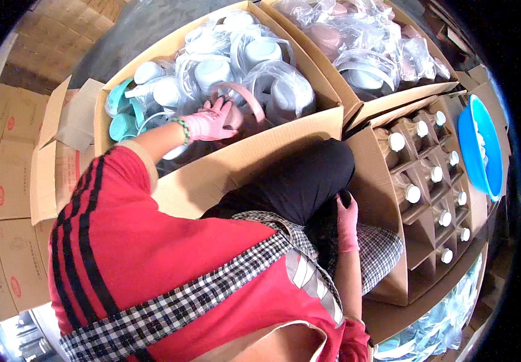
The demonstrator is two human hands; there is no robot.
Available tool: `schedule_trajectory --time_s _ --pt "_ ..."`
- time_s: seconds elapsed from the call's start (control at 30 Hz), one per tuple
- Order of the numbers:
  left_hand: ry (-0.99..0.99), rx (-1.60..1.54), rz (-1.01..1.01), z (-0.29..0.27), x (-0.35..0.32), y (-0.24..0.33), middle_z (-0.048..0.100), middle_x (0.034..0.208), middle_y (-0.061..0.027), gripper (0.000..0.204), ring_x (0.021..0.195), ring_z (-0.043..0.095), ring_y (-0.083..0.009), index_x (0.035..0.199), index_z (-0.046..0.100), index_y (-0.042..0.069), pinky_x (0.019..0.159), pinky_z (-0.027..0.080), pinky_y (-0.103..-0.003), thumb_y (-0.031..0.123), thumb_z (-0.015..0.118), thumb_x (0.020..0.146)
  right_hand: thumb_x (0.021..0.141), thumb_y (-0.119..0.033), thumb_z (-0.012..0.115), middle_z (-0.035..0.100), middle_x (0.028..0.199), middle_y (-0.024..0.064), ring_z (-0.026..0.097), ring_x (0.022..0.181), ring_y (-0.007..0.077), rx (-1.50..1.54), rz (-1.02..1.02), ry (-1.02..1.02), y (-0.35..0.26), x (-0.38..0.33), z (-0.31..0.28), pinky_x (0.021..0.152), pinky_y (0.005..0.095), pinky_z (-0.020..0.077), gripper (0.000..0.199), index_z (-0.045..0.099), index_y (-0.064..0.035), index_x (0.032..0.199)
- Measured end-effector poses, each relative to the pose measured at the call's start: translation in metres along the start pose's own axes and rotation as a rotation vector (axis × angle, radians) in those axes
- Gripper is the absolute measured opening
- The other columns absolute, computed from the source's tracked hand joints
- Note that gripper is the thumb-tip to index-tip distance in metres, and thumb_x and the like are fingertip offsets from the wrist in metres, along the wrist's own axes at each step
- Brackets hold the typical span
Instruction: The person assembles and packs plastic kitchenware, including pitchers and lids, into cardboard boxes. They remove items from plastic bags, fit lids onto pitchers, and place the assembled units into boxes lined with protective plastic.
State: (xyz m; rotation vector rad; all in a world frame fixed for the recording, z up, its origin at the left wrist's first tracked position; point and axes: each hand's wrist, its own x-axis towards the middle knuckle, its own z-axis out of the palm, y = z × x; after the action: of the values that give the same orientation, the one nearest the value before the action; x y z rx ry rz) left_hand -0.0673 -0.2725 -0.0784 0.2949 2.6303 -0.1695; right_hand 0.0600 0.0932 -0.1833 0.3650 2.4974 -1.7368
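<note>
My left hand (209,122), in a pink glove, reaches into an open cardboard box (284,134) of plastic lids with loop handles. Its fingers are spread and touch a pink lid (234,117), whose handle arches above. Around it lie pale blue-grey lids (213,73), many in clear bags, and teal lids (123,127) at the left. My right hand (347,223), also pink-gloved, rests by my dark-trousered leg (296,175) with its fingers curled. Something dark shows between those fingers, but I cannot make out what it is.
At right, a divided carton (372,175) holds several bottles with white caps (412,193). Beyond it stands a blue basin (494,163) with white pieces. Another box of bagged pink and grey lids (366,77) is at the back. Stacked cartons (16,175) line the left.
</note>
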Motion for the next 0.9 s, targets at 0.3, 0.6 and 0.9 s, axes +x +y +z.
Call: schedule_trajectory --time_s 0.3,0.6,0.9 --pt "0.586 0.113 0.051 -0.038 0.034 -0.003 0.033 0.12 -0.0255 0.058 0.108 0.031 -0.0422 0.117 0.039 0.007 0.091 0.026 -0.045 0.047 0.045 0.075 0.077 -0.012 0.054 0.059 0.088 0.013 0.055 0.082 0.0202 -0.013 -0.009 -0.022 -0.014 -0.007 -0.005 0.075 0.0284 0.0401 0.024 0.053 0.0033 0.095" --pt "0.125 -0.116 0.117 -0.048 -0.047 -0.028 0.056 0.085 -0.0193 0.043 0.083 0.053 -0.0325 0.084 0.055 0.0 0.075 0.04 -0.037 0.041 0.042 0.078 0.076 -0.012 0.055 0.058 0.094 0.0143 0.054 0.086 0.0219 -0.031 0.033 -0.003 -0.006 -0.014 -0.01 0.079 0.0292 0.0392 0.027 0.052 0.0035 0.098" --pt "0.55 -0.544 -0.396 -0.081 0.011 -0.117 0.051 0.1 -0.025 0.071 0.095 0.05 -0.0291 0.103 0.044 -0.012 0.081 0.039 -0.033 0.048 0.056 0.067 0.077 -0.014 0.055 0.059 0.09 0.015 0.055 0.083 0.0225 -0.087 -0.015 -0.073 -0.02 -0.013 0.004 0.077 0.0292 0.0405 0.028 0.052 0.0038 0.098"
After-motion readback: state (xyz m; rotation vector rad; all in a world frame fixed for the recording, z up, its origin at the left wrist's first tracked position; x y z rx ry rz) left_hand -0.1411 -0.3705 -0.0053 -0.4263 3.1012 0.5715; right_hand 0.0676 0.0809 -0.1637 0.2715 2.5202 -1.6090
